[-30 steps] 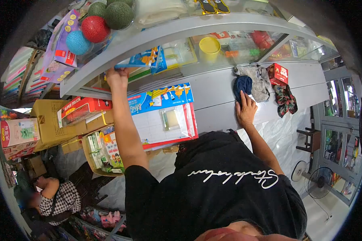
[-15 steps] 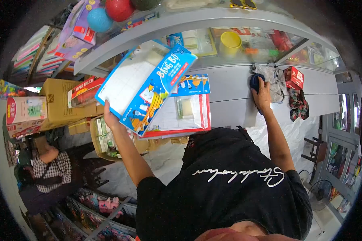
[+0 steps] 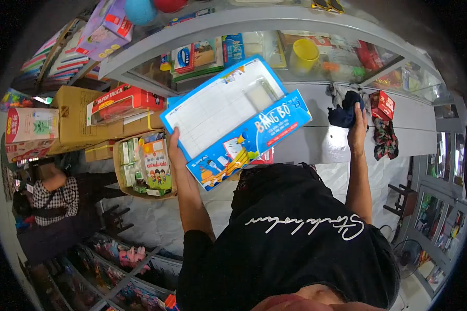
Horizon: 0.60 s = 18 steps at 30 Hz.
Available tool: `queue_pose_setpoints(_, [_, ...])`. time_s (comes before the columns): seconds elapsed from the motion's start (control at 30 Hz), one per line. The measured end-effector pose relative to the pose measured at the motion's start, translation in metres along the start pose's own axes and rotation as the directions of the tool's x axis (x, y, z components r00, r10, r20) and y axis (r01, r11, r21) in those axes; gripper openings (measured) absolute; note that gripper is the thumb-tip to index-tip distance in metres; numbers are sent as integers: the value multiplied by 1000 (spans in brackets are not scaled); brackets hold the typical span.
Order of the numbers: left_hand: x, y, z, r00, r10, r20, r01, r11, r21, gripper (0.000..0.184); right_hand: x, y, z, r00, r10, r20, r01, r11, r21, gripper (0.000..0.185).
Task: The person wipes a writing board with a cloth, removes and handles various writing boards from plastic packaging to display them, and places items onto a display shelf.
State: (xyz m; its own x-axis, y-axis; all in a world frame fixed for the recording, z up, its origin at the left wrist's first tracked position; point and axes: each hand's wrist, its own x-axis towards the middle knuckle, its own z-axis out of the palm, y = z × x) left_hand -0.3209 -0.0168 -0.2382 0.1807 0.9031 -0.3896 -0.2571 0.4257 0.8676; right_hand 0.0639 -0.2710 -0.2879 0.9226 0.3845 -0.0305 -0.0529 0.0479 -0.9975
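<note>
Left hand [image 3: 177,150], thumb over the edge, grips the near end of a blue board pack [image 3: 223,111], its long axis slanting away over the desk [image 3: 303,145] toward the right hand [image 3: 357,132], which clutches a bunched navy cloth [image 3: 342,115].

Room parts pack [image 3: 228,111] from navy cloth [image 3: 343,114], display case [image 3: 275,19] blocking beyond.
</note>
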Motion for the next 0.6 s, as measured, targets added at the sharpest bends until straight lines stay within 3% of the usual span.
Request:
queue_pose_setpoints(0.03, [7,-10,-6,995,-5,98,17,992,-125,53,-5,-9,0,996,-85,28,85,996,-16,44])
queue_pose_setpoints(0.07, [10,-14,-8,997,-9,75,19,992,-129,52,-2,-13,3,998,-34,48,28,992,121,41])
queue_pose_setpoints(0.1, [12,-18,-12,996,-20,85,30,992,-125,52,-16,-26,9,995,-88,37,88,996,3,41])
queue_pose_setpoints(0.17, [9,-22,-18,989,23,147,1,986,-164,52,-12,-20,8,995,-74,64,66,990,128,41])
queue_pose_setpoints(0.3, [1,-14,-24,984,-38,176,69,983,-171,53,-18,-25,7,988,-115,102,113,993,18,41])
queue_pose_setpoints(0.37, [-2,-10,-20,977,-59,204,92,984,-154,52,-17,-26,9,993,29,114,-66,940,334,44])
queue_pose_setpoints(0.43, [-4,-16,-23,972,-69,225,103,984,-144,51,-15,-22,3,984,56,167,-123,897,425,46])
queue_pose_setpoints(0.47, [2,-25,-28,978,-63,201,66,998,-9,47,-13,-21,3,973,77,220,-182,841,509,48])
queue_pose_setpoints(0.5, [4,-28,-25,983,-54,177,31,991,128,43,-15,-27,7,970,77,229,-187,841,508,48])
queue_pose_setpoints(0.53, [5,-38,-16,988,-95,121,82,990,115,41,-18,-36,11,955,62,290,-202,853,482,53])
queue_pose_setpoints(0.6, [2,-51,3,956,-176,236,169,984,51,43,-18,-34,12,942,65,329,-218,865,452,58])
